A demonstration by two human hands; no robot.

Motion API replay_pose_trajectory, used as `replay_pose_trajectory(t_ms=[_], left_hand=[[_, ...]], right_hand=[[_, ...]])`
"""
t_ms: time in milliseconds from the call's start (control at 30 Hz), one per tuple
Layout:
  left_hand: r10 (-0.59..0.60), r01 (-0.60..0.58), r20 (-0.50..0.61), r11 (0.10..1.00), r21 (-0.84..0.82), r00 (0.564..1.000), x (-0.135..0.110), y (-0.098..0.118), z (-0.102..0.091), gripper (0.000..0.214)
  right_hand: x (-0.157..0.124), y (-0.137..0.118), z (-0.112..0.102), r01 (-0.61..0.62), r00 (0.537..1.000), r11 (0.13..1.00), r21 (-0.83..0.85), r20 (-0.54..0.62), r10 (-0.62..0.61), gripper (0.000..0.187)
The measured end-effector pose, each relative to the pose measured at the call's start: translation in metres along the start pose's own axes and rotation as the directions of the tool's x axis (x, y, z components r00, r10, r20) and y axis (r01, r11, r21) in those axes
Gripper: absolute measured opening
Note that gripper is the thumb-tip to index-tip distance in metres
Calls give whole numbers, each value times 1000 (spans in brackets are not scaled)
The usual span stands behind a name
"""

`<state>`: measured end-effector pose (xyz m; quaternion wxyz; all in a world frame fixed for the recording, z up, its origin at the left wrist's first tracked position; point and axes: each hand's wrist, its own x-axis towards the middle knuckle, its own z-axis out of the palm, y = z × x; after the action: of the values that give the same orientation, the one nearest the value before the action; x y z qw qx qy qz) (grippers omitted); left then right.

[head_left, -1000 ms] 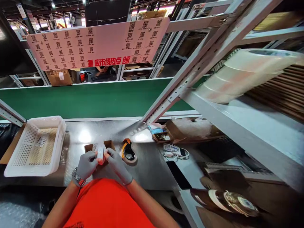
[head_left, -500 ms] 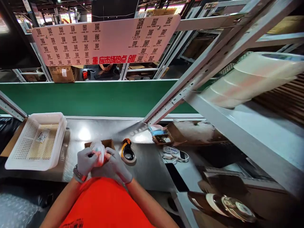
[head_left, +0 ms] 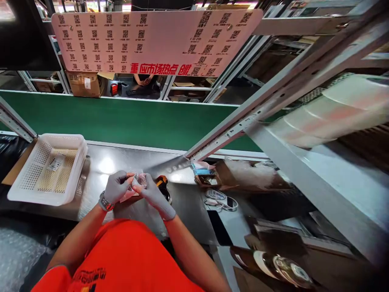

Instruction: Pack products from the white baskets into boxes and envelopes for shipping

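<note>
My left hand [head_left: 117, 187], in a grey glove with bare fingertips, pinches one side of a small bundle in clear bubble wrap [head_left: 140, 181]. From the other side my right hand [head_left: 154, 196], gloved alike, grips the same bundle. What the wrap encloses is too small to make out. Beneath my hands a small cardboard box [head_left: 129, 200] stands on the metal table [head_left: 188, 215], mostly covered by them. Just beyond my right hand lies an orange and black tape dispenser [head_left: 162, 185], partly hidden.
White perforated baskets [head_left: 79, 170], stacked, hold a small labelled bag at the left. A metal post [head_left: 219, 138] and shelf with tape rolls [head_left: 331, 109] rise at the right. Below are a cable [head_left: 226, 205] and a black phone-like slab [head_left: 219, 228]. A green belt [head_left: 136, 119] runs behind.
Both hands have risen slightly away from my body with the bubble-wrapped bundle, now covering more of the tape dispenser. The camera view has shifted a little.
</note>
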<state>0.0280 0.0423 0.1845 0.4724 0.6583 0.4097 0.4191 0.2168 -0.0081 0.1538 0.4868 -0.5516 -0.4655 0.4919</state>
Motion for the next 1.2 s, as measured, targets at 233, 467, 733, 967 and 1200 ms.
replay_pose_trajectory(t_ms=[233,467,733,967,1200], left_hand=[[156,-158,156,987,3,975,6,-17,-7,33],[-18,46,-77,924,380,997,-45,-78,-48,30],[-363,280,-2,716,639,932,-69,-104,-31,40],[-359,254,54,751,609,932,-64,-109,-37,47],[-332,281,29,837,470,943,-64,-121,-37,60]], right_hand=[[18,-6,-12,139,986,968,-208,117,-116,20],[27,19,-24,365,918,750,-551,349,-191,36],[25,21,-16,183,955,888,-422,291,-58,33],[43,25,-8,168,985,636,-753,146,-87,37],[26,39,-8,285,957,630,-722,247,-149,37]])
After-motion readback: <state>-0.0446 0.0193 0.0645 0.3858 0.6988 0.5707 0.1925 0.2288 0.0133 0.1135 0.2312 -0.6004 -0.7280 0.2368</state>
